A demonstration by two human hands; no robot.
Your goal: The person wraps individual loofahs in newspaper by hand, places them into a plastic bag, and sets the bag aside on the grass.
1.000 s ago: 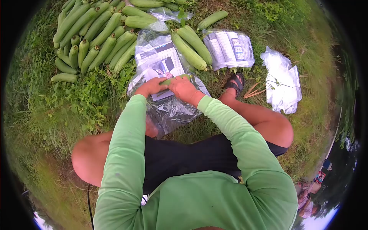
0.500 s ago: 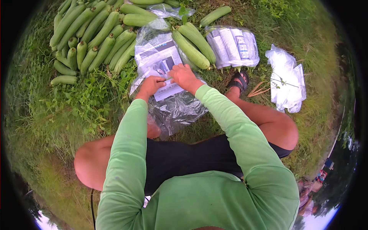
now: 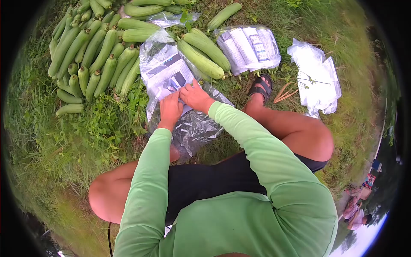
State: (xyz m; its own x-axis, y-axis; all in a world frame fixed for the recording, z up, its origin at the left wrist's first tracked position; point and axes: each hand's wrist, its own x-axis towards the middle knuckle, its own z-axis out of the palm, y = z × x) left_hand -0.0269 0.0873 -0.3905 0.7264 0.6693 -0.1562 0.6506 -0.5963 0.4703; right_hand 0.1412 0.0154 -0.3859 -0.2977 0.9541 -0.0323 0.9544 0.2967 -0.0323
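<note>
In the head view, a printed newspaper sheet [image 3: 169,70] lies on a clear plastic bag [image 3: 198,128] spread on the grass in front of me. My left hand [image 3: 171,109] is closed at the near part of the newspaper, its fingers pointing away from me. Close beside it, my right hand [image 3: 195,96] has its fingers bent onto the same sheet. The fingertips of both are partly hidden. Just beyond the right hand, long green gourds [image 3: 201,58] lie against the bag. Farther right sits a plastic-wrapped bundle [image 3: 248,49] with newspaper inside and green ends showing underneath.
A large heap of green gourds [image 3: 87,53] covers the grass at the upper left. One single gourd [image 3: 224,16] lies at the top. White plastic bags [image 3: 316,81] are on the right, past my sandalled foot [image 3: 261,89]. People [image 3: 354,214] appear at the far lower right.
My left hand has turned so its fingers point away from me, and it now sits right beside the right hand on the newspaper. The whole view has shifted and tilted slightly.
</note>
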